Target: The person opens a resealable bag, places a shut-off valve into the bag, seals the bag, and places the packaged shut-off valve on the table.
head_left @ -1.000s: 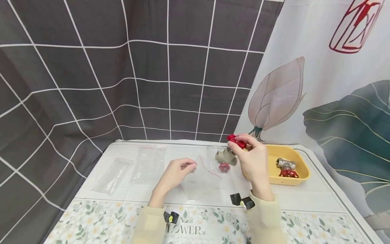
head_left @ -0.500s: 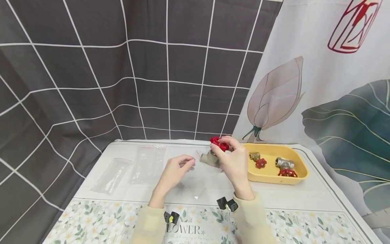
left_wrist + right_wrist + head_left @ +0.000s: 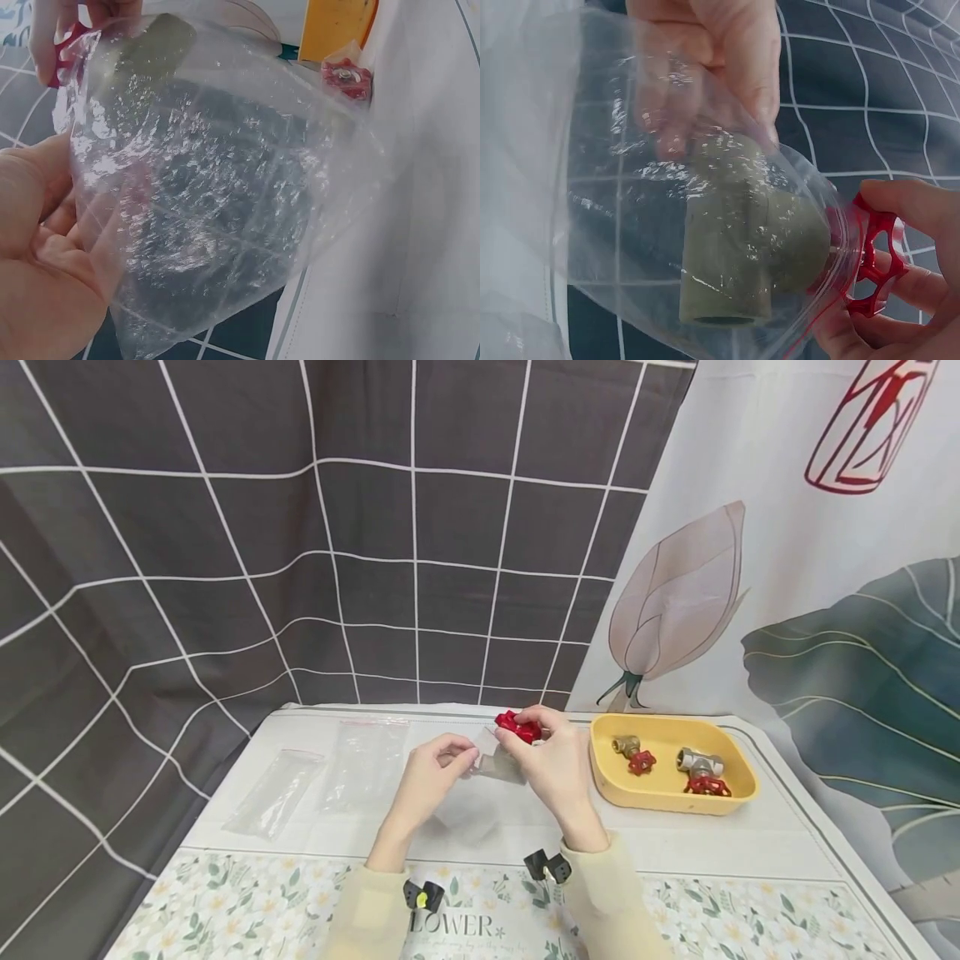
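Note:
My left hand pinches the edge of a clear zip bag near its mouth and holds it up off the table. My right hand grips the red handwheel of a stop valve with a grey-green tee-shaped body. That body sits inside the bag, while the handwheel sticks out at the red-lined mouth. Beyond the bag, in the left wrist view, a second red handwheel under clear plastic lies beside the yellow tray; the right hand hides it in the head view.
The yellow tray on the right holds a small brass valve and a silver valve, both with red handwheels. Two flat clear bags, one slanted and one upright, lie to the left. A dark gridded curtain stands behind.
My right hand has moved left from beside the tray, carrying the valve, and its body has gone into the bag. The left hand has stayed nearly in place; the brass valve has come into view.

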The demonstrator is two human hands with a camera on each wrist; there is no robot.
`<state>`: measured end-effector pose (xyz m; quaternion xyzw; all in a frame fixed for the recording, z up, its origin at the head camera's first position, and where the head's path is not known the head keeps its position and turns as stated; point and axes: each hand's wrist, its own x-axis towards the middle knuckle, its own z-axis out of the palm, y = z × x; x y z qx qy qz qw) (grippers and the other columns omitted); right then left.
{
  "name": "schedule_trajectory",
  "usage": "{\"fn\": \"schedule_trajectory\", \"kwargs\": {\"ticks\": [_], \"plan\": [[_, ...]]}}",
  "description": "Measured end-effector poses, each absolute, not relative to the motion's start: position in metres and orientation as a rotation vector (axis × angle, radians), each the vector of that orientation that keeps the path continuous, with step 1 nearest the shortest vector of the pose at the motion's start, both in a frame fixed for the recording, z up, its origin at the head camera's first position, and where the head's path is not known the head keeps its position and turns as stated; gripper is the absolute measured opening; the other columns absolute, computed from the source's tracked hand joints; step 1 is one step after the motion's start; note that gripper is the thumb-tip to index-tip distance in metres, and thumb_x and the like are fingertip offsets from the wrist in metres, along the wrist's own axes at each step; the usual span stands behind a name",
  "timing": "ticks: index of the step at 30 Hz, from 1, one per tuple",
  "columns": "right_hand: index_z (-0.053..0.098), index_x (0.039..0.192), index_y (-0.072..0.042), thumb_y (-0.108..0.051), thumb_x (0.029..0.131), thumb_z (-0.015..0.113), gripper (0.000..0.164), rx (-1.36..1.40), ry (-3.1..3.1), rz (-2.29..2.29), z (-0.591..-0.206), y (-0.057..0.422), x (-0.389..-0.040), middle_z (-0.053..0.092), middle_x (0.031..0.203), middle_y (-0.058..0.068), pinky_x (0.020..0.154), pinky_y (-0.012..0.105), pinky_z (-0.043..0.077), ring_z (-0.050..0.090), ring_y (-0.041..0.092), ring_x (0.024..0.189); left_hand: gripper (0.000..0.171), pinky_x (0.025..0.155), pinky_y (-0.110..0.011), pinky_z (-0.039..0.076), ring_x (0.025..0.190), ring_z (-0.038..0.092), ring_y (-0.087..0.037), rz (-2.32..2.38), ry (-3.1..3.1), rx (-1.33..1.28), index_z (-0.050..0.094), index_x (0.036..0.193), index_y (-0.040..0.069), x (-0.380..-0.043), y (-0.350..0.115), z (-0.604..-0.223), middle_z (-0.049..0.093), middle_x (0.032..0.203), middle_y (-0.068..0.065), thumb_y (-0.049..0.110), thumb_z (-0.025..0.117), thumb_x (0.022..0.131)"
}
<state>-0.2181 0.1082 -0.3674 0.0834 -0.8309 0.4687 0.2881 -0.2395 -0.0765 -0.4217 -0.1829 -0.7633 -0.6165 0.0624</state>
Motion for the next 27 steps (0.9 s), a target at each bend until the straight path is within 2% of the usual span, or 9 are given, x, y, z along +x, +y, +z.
{"fn": "schedule_trajectory", "kwargs": {"ticks": [5,10,12,14,17,19,24,27], "plan": [[0.072,0.093,-0.011,-0.022,0.080,0.083,0.020,0.241,-2.229,1.269,-0.3686,0.1045,-0.2174,0.070,0.093,0.003,0.068,0.032,0.056,0.063,0.017,0.081,0.022,0.075,-0.033,0.057,0.081,0.070,-0.018,-1.929,-2.291,-0.577,0.066,0.108,0.001,-0.2393,-0.0773,-0.4197,0.068,0.093,-0.006,0.017,0.068,0.094],[0.073,0.093,-0.010,-0.020,0.080,0.082,0.019,0.254,-2.216,1.292,-0.3697,0.1008,-0.2170,0.070,0.094,0.004,0.069,0.035,0.056,0.063,0.018,0.082,0.039,0.088,-0.037,0.054,0.099,0.068,-0.022,-1.974,-2.410,-0.663,0.058,0.129,0.004,-0.2373,-0.0778,-0.4188,0.061,0.124,-0.013,0.026,0.063,0.097],[0.072,0.092,-0.010,-0.019,0.079,0.082,0.018,0.263,-2.205,1.310,-0.3702,0.0995,-0.2169,0.070,0.094,0.004,0.069,0.037,0.056,0.063,0.019,0.081,0.047,0.096,-0.042,0.049,0.113,0.062,-0.027,-2.014,-2.459,-0.716,0.051,0.137,0.005,-0.2361,-0.0776,-0.4190,0.055,0.134,-0.015,0.031,0.060,0.099],[0.073,0.092,-0.010,-0.018,0.079,0.082,0.017,0.273,-2.196,1.331,-0.3703,0.0984,-0.2165,0.070,0.095,0.004,0.069,0.038,0.056,0.064,0.020,0.082,0.055,0.101,-0.045,0.045,0.116,0.060,-0.028,-2.052,-2.492,-0.770,0.045,0.143,0.005,-0.2354,-0.0772,-0.4200,0.051,0.140,-0.016,0.035,0.059,0.099],[0.073,0.091,-0.010,-0.018,0.080,0.082,0.017,0.291,-2.193,1.351,-0.3697,0.0975,-0.2158,0.070,0.094,0.003,0.069,0.038,0.057,0.064,0.019,0.081,0.060,0.102,-0.047,0.043,0.114,0.061,-0.027,-2.085,-2.510,-0.817,0.042,0.145,0.005,-0.2345,-0.0758,-0.4201,0.049,0.143,-0.013,0.037,0.060,0.098],[0.073,0.092,-0.010,-0.019,0.080,0.082,0.017,0.310,-2.198,1.358,-0.3686,0.0979,-0.2152,0.070,0.094,0.003,0.069,0.038,0.057,0.065,0.018,0.082,0.061,0.100,-0.045,0.046,0.112,0.062,-0.024,-2.075,-2.513,-0.822,0.042,0.145,0.006,-0.2346,-0.0755,-0.4205,0.049,0.143,-0.011,0.036,0.063,0.096],[0.073,0.093,-0.011,-0.021,0.079,0.084,0.021,0.361,-2.236,1.338,-0.3669,0.1017,-0.2144,0.070,0.096,0.001,0.072,0.041,0.057,0.064,0.014,0.084,0.053,0.096,-0.044,0.047,0.123,0.052,-0.025,-2.075,-2.467,-0.794,0.053,0.138,0.009,-0.2350,-0.0751,-0.4209,0.055,0.137,-0.006,0.029,0.069,0.092],[0.072,0.095,-0.010,-0.021,0.078,0.085,0.024,0.418,-2.252,1.315,-0.3666,0.1044,-0.2148,0.070,0.099,-0.001,0.075,0.039,0.057,0.064,0.012,0.087,0.048,0.095,-0.043,0.047,0.120,0.055,-0.024,-2.105,-2.429,-0.780,0.056,0.134,0.011,-0.2355,-0.0740,-0.4199,0.060,0.130,-0.005,0.024,0.071,0.091]]}}
